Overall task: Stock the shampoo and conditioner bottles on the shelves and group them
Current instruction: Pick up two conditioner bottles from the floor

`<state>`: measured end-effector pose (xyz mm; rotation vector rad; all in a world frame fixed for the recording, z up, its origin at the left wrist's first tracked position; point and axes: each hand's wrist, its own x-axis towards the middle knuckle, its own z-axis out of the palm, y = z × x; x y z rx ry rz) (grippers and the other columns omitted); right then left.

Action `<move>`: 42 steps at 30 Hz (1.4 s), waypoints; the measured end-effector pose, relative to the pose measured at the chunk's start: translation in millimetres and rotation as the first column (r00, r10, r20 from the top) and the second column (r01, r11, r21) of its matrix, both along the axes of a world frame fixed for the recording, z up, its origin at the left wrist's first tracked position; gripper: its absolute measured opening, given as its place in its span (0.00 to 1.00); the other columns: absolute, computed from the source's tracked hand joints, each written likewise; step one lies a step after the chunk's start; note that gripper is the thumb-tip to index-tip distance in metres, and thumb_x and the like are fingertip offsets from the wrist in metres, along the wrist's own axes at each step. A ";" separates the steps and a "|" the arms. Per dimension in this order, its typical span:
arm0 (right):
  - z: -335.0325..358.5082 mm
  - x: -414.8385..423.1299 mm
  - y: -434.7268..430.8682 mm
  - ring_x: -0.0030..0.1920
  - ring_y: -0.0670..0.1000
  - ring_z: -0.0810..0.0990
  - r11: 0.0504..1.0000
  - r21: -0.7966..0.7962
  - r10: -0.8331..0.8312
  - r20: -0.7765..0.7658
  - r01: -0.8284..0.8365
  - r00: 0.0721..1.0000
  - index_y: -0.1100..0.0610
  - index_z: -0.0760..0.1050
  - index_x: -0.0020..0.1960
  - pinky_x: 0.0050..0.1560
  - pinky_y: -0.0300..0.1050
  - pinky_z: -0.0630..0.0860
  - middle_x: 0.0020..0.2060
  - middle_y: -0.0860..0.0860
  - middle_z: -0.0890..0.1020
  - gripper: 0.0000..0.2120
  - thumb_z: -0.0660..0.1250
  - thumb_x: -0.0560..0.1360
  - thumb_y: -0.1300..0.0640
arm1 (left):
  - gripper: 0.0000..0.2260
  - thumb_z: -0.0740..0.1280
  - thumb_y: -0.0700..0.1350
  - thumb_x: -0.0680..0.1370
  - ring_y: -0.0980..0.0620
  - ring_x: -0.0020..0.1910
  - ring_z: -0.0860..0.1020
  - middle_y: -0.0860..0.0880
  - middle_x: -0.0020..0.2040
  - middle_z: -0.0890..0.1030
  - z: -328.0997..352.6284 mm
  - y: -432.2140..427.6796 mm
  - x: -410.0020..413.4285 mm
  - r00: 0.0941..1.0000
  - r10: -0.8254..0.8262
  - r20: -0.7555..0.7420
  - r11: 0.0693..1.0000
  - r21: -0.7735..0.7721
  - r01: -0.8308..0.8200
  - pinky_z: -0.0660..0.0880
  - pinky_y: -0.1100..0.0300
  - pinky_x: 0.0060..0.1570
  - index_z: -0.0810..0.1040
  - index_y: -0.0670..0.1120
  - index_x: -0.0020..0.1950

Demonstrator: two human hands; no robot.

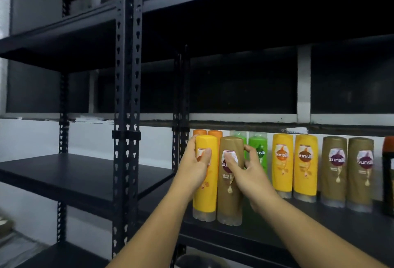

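A yellow bottle (205, 195) stands upright at the front left of the black shelf (319, 227), and my left hand (195, 169) is wrapped around its upper half. Beside it stands a brown bottle (230, 199), gripped near the label by my right hand (247, 171). Behind them are two orange bottles (207, 133) and two green bottles (259, 150). To the right, two yellow bottles (294, 165) and two brown bottles (346, 169) stand in a row along the back.
A dark bottle with an orange-red top (389, 173) shows at the right edge. A slotted black upright post (127, 118) divides this shelf from a bare black shelf (74, 178) on the left. More dark shelves run above. A white wall lies behind.
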<state>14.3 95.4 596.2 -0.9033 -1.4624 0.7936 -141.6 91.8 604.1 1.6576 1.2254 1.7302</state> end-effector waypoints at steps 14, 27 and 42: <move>-65.5 -17.4 74.0 0.60 0.49 0.78 0.989 -0.030 -0.105 0.560 0.147 0.822 0.48 0.67 0.65 0.62 0.45 0.74 0.61 0.45 0.80 0.24 0.75 0.75 0.53 | 0.43 0.69 0.47 0.82 0.58 0.66 0.68 0.60 0.69 0.65 -55.3 60.0 -48.7 0.922 -0.076 -0.380 0.978 -0.206 -0.004 0.67 0.56 0.66 0.38 0.61 0.80; -69.5 -51.0 147.6 0.57 0.58 0.80 0.939 0.141 -0.335 0.573 0.313 0.748 0.55 0.70 0.60 0.55 0.50 0.77 0.57 0.53 0.82 0.20 0.75 0.74 0.51 | 0.39 0.72 0.43 0.79 0.47 0.67 0.73 0.50 0.70 0.69 -64.7 158.5 -59.4 0.927 0.093 -0.362 0.977 -0.146 -0.155 0.73 0.43 0.68 0.48 0.59 0.78; -77.6 -52.3 150.7 0.56 0.60 0.81 0.904 0.253 -0.424 0.623 0.344 0.657 0.52 0.66 0.65 0.53 0.52 0.79 0.55 0.54 0.83 0.25 0.73 0.75 0.47 | 0.47 0.67 0.39 0.82 0.45 0.75 0.65 0.45 0.78 0.57 -76.4 158.0 -56.6 0.843 0.139 -0.520 0.944 -0.188 -0.272 0.66 0.50 0.72 0.31 0.50 0.82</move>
